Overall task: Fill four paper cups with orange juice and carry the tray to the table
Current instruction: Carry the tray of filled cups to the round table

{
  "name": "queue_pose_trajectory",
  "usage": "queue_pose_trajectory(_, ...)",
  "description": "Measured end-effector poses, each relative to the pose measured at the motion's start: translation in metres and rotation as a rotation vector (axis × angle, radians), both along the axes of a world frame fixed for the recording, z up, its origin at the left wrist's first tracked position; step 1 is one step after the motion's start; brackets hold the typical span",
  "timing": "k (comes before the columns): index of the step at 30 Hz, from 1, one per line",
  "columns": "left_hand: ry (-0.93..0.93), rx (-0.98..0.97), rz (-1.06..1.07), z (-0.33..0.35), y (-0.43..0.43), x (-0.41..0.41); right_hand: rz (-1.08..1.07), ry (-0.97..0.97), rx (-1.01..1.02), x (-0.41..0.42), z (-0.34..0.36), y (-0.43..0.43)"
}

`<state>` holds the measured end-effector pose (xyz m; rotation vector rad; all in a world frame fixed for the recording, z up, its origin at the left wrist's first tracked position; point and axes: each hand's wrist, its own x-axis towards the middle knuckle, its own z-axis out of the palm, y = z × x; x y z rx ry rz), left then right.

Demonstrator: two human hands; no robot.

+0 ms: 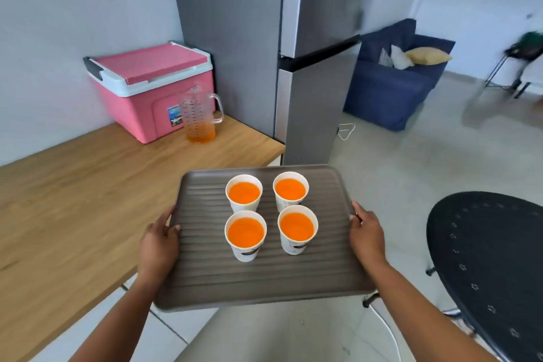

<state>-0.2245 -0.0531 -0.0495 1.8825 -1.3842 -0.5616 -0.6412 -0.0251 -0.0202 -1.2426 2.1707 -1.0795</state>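
Fingers (164, 219) of the left hand (157, 247) curl over the left edge of the tray (205, 267), gripping it; the right hand (365, 236) grips the opposite edge. Between both hands, 4 cups (246, 235) of orange juice stand upright in a square. Beyond the left fingers, a nearly empty jug (199, 117) sits on the wooden counter (73, 185) beside a pink cooler (147, 88).

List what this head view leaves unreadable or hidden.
- Print on the paper cups: too small, blurred.
- Black perforated table: cut off by the right edge.
- Fingers of the left hand and right hand: hidden under the tray.
- Green thing far right: motion-blurred.
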Motion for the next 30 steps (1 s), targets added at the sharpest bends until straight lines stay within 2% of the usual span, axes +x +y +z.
queue_pose_trajectory(19, -0.008, 0.024, -0.399, 0.012, -0.011, -0.288, -0.378, 0.007, 0.053, -0.238, 0.008, 0.137)
queue_pose_trajectory(30, -0.021, 0.023, -0.682, -0.001, -0.033, -0.442, -0.654, -0.004, 0.083, -0.334, -0.008, 0.2)
